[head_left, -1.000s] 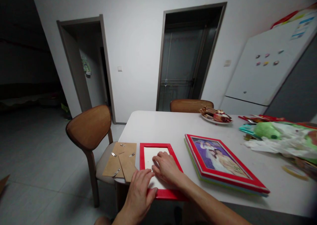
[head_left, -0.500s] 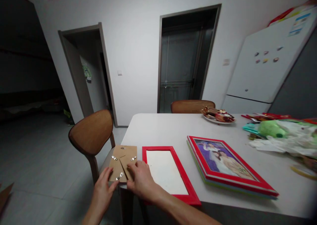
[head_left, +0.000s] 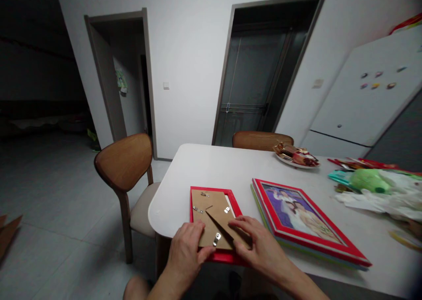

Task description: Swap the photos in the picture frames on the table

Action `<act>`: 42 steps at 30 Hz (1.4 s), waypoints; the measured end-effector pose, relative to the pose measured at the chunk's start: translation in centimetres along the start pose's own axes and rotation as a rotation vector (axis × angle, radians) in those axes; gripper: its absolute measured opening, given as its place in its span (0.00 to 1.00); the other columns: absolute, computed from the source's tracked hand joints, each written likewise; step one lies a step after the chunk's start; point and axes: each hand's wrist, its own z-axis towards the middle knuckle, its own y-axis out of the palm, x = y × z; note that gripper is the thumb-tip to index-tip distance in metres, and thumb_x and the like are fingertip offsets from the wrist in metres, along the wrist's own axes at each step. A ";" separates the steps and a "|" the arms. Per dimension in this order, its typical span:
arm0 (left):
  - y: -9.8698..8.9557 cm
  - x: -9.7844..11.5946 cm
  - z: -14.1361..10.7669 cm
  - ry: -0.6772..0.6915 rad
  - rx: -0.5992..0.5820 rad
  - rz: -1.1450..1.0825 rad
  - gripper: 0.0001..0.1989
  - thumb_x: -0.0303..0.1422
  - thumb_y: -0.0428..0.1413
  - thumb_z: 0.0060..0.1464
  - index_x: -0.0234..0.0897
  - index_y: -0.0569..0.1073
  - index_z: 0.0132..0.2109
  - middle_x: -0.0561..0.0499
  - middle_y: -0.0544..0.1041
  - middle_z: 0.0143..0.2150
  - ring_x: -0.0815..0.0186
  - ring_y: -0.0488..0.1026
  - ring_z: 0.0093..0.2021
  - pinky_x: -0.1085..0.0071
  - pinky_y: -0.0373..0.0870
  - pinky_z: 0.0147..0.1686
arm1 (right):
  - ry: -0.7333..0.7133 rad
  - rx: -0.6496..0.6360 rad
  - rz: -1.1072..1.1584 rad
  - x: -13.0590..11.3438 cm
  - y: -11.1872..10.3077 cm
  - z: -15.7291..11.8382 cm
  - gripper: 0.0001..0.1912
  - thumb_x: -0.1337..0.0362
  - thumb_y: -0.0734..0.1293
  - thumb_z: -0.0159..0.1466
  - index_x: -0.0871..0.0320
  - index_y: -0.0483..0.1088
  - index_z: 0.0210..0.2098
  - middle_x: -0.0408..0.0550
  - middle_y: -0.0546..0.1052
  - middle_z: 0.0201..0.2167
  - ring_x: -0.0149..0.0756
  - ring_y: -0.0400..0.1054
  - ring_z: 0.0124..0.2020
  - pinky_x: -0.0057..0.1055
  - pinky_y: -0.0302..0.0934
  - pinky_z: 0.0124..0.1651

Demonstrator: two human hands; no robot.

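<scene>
A brown backing board [head_left: 208, 199] with small metal clips and a fold-out stand flap lies over the red picture frame [head_left: 234, 201], covering most of its white middle. My left hand [head_left: 189, 247] grips the board's near left edge, thumb at the near edge and fingers on the face. My right hand [head_left: 255, 243] holds the near right side, its fingers and thumb on the stand flap, which is slightly raised. Right of my hands, a framed photo [head_left: 296, 212] with a red border lies face up on top of other frames.
The white table [head_left: 214, 163] has a rounded left corner. A wooden chair [head_left: 127, 161] stands left of it, another chair [head_left: 260, 139] behind. A plate of wrapped items [head_left: 296, 157] sits at the back; a green plush toy [head_left: 369, 180] and crumpled white plastic [head_left: 379, 199] lie to the right.
Both hands have carried the backing board rightward from beside the red frame to over it. The camera view has shifted slightly. The framed photo stack stays put.
</scene>
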 end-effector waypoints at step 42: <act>-0.5 -1.2 -0.3 -0.091 -0.251 -0.208 0.26 0.26 0.57 0.40 0.37 0.63 0.50 0.45 0.69 0.48 0.58 0.58 0.55 0.56 0.54 0.54 | 0.000 0.008 -0.385 1.9 2.4 4.9 0.14 0.64 0.53 0.59 0.59 0.69 0.33 0.53 0.67 0.37 0.38 0.58 0.38 0.33 0.51 0.42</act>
